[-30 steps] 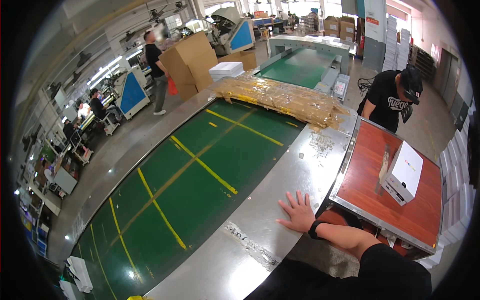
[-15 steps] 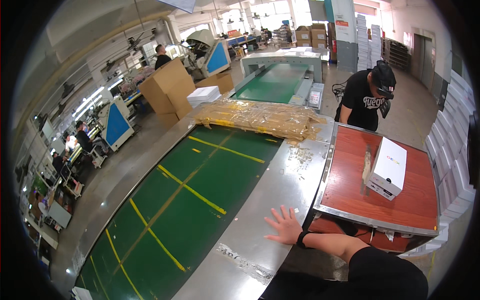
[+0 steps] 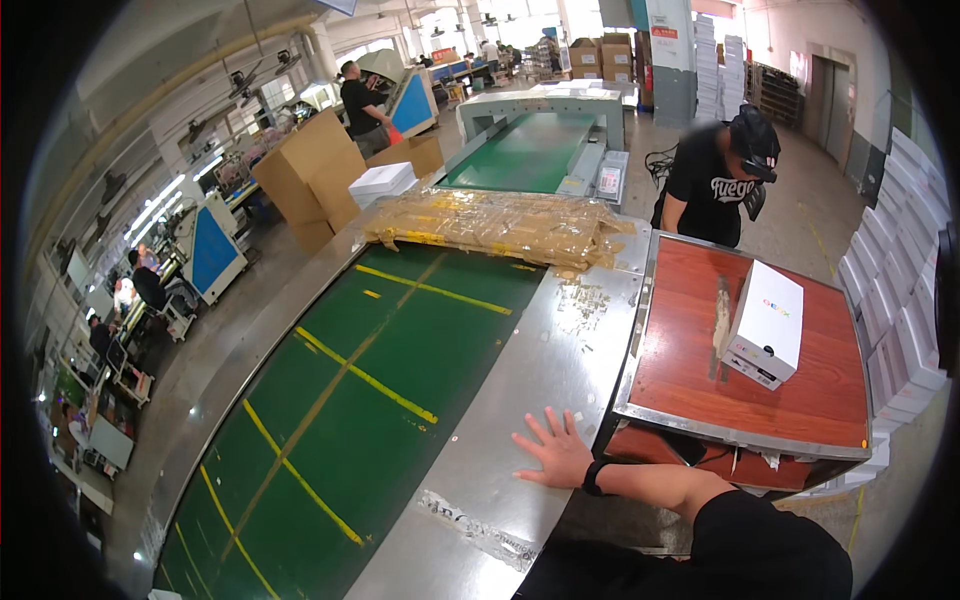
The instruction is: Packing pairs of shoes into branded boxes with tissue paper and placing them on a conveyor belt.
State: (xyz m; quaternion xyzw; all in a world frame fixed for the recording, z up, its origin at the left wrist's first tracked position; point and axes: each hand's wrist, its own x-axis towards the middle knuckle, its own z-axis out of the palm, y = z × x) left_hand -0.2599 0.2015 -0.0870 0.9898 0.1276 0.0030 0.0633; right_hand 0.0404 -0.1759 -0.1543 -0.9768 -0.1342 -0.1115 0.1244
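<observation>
Multicoloured lettering on a white box at right, small dark print on its near end, white lettering on a black T-shirt at upper right, red sign on a pillar above.

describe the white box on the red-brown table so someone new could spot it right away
From the yellow-striped green belt, look right to the metal-edged red-brown table. The white box lies on it, with colourful lettering on top. Unlike the white boxes piled at far right, it sits alone.
</observation>
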